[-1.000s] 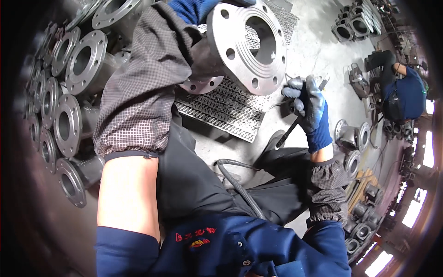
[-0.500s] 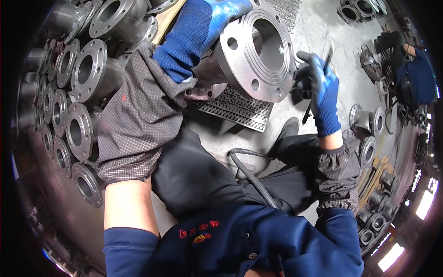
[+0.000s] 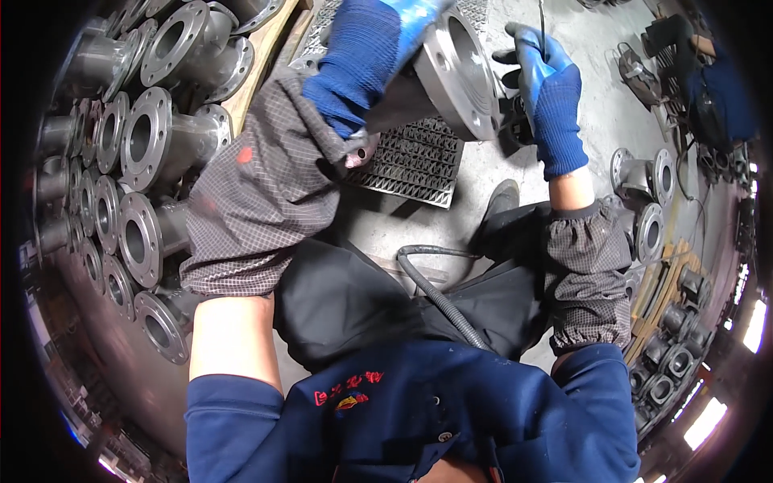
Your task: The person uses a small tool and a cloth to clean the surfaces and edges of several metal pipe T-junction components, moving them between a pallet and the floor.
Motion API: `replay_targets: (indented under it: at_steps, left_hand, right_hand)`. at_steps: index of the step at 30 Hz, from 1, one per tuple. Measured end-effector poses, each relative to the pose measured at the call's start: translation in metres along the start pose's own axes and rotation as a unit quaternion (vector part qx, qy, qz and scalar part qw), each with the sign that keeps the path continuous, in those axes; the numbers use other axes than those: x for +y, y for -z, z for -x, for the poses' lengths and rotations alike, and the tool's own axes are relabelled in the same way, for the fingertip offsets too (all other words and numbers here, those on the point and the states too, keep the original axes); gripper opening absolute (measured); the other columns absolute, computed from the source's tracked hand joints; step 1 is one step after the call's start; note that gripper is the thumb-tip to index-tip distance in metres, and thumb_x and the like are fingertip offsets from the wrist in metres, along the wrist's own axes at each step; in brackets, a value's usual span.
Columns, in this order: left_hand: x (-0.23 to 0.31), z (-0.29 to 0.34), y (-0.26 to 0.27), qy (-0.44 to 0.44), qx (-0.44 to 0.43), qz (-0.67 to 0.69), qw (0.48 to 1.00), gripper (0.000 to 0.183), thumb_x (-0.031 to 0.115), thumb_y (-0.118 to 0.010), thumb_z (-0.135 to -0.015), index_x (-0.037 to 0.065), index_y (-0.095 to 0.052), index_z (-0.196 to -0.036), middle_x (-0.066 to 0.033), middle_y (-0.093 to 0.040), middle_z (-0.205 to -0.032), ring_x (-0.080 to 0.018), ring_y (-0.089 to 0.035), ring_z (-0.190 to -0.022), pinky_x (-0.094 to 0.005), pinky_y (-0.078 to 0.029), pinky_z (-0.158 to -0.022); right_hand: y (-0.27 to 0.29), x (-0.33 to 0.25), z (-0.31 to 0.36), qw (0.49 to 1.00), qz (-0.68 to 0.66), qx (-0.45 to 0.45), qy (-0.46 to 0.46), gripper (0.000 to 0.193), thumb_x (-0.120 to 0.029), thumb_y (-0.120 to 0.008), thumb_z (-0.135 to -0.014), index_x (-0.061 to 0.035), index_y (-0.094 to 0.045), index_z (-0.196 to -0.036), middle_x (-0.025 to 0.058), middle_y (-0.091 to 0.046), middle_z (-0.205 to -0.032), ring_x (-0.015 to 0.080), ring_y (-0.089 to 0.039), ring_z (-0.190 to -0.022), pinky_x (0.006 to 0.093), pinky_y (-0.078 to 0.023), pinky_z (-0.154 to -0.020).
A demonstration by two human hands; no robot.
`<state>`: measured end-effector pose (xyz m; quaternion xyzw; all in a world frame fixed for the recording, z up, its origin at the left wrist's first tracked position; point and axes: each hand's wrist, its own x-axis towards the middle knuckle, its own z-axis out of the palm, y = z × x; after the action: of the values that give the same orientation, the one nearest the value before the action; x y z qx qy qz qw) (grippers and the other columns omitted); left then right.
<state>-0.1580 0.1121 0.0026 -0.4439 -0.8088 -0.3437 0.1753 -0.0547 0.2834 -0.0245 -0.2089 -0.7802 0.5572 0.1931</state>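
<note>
My left hand [image 3: 407,32], in a blue coated glove, grips the top of a grey flanged pipe fitting [image 3: 452,84]. Its fingertips are partly cut off by the upper edge. The fitting is tilted, with its ringed flange facing right and its bolt holes showing. Below it lies a perforated metal grate [image 3: 415,165]. To the right of the flange, my right hand [image 3: 541,68], gloved alike, is closed round a thin dark rod [image 3: 542,18] that sticks up past the fingers. A dark rounded part [image 3: 515,121] shows beside that hand; whether it belongs to the rod I cannot tell.
Many flanged pipe fittings [image 3: 145,138] are stacked at the left beside a wooden plank [image 3: 262,72]. More fittings [image 3: 644,181] stand on the right floor. A corrugated hose [image 3: 439,302] runs between my legs. Another person [image 3: 721,105] works at the far right.
The flanged fitting has turned, so its face now points more to the right and shows narrower. Both hands sit a little higher in view, and the right hand stays closed on the rod.
</note>
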Motion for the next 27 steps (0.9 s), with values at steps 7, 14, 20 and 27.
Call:
replay_targets:
  at_steps: [7,14,20,27]
  left_hand:
    - [-0.013,0.004,-0.016,-0.086,-0.063,0.085,0.991,0.031,0.014,-0.055,-0.089,0.008,-0.057,-0.12,-0.0126,-0.064,-0.08,-0.0194,-0.065,-0.067,-0.0282,-0.053,-0.059]
    - [-0.134,0.032,0.052,0.291,-0.081,0.07,0.951,0.042,0.024,-0.057,-0.091,0.002,-0.051,-0.126,-0.0149,-0.062,-0.112,-0.0194,-0.063,-0.093,-0.0284,-0.052,-0.081]
    - [-0.153,0.098,0.007,0.323,-0.12,0.306,0.888,0.035,0.018,-0.05,-0.092,0.001,-0.049,-0.123,-0.0119,-0.059,-0.112,-0.02,-0.058,-0.101,-0.0315,-0.048,-0.087]
    - [-0.116,0.152,0.039,0.353,-0.098,0.5,0.785,0.038,0.024,-0.036,-0.1,0.002,-0.042,-0.13,-0.0111,-0.055,-0.119,-0.0211,-0.055,-0.108,-0.035,-0.046,-0.095]
  right_hand:
    - [-0.04,0.003,0.002,0.995,0.035,-0.026,0.089,0.033,-0.031,-0.058,-0.087,-0.009,-0.063,-0.11,0.0195,-0.067,-0.09,0.0294,-0.066,-0.085,0.0336,-0.05,-0.077]
    - [-0.027,0.03,0.006,0.998,-0.036,0.049,-0.017,0.032,-0.029,-0.05,-0.093,-0.0004,-0.062,-0.102,0.0085,-0.063,-0.083,0.0134,-0.058,-0.075,0.0275,-0.047,-0.067]
    - [-0.044,0.097,0.022,0.974,-0.156,0.065,-0.149,0.027,-0.024,-0.048,-0.096,-0.0009,-0.061,-0.1,0.0035,-0.062,-0.088,0.0115,-0.058,-0.079,0.0245,-0.048,-0.069]
    - [-0.047,0.068,0.063,0.976,-0.173,-0.027,-0.13,0.034,-0.027,-0.043,-0.098,-0.0018,-0.06,-0.112,0.0057,-0.064,-0.093,0.0121,-0.056,-0.082,0.0269,-0.046,-0.075]
